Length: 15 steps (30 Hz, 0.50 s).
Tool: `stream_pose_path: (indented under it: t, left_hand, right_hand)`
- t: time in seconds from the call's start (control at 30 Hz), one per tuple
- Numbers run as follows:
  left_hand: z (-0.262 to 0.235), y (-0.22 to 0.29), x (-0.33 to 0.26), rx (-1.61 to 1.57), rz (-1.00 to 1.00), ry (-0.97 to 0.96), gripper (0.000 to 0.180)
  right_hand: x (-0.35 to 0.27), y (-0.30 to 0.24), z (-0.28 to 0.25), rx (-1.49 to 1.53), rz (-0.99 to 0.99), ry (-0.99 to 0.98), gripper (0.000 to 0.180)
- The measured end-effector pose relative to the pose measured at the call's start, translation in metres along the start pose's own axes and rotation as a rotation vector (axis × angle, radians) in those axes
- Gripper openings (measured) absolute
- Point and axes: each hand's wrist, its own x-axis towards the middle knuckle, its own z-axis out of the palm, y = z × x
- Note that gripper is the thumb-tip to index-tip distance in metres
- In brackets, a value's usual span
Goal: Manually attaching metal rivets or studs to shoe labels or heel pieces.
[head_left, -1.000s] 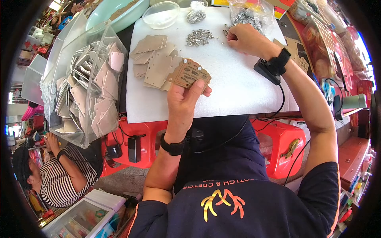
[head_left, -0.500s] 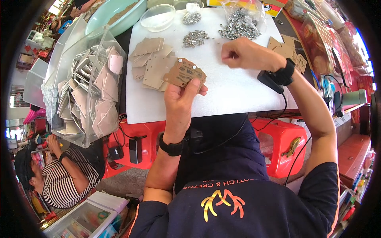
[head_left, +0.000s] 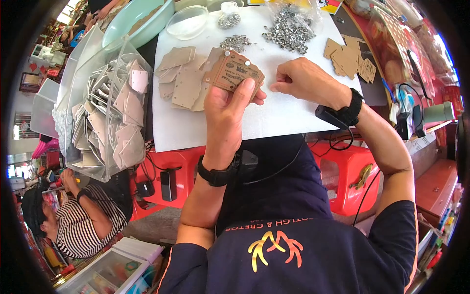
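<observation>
At eight o'clock, a person in a stripy top. Between nine and ten o'clock, a clear bin, full of grey-brown cards. Near eleven o'clock, a pale blue-green tub. Closer in, between ten and eleven o'clock, a messy pile of plain cards on a white sheet. Past that, toward eleven o'clock, a round clear bowl.

At twelve o'clock, just above the middle, a brown card. Sits in the left hand, pinched tight between thumb on top and bent fingers underneath. Has dark print, a wavy edge and two shiny round dots near the top. Higher up at twelve o'clock, a little heap of metal bits.

At one o'clock, a bigger heap of shiny bits, partly by a clear bag. Between one and two o'clock, the right hand, fingers curled in, near the brown card but apart from it. Cannot tell about anything inside those fingers. Farther out, more brown cards.
</observation>
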Motion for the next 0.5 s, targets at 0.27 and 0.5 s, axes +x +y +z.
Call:
stream_pose_path:
  t: [0.27,0.5]
  left_hand:
    - [0.001,-0.009,0.004,0.001,-0.032,0.051,0.025]
    - [-0.005,-0.015,0.009,-0.094,-0.062,0.038,0.025]
  right_hand:
    - [-0.010,-0.002,0.021,-0.111,-0.098,0.178,0.016]
    - [-0.017,-0.003,0.024,-0.103,-0.171,0.265,0.012]
